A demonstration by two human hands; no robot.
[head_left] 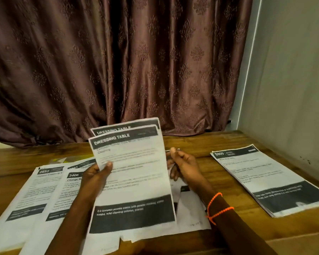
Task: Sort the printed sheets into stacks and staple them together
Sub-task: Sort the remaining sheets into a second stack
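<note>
Left hand [96, 176] grips two white printed "DRESSING TABLE" sheets [134, 173] by their left edge, thumb on top, lifted above the brown wooden table [219, 144]. Right hand [182, 165], fingers curled, pinches a small paper corner just right of those sheets. Fanned printed sheets [44, 190] lie left of them, a neat black-banded stack [265, 179] well to the right.

Dim, warm indoor light; the curtain [118, 61] falls darker toward the left edge. Wide-angle bending bows the worktop [201, 144] edge, and small print on the sheets [133, 172] is smeared and unreadable
</note>
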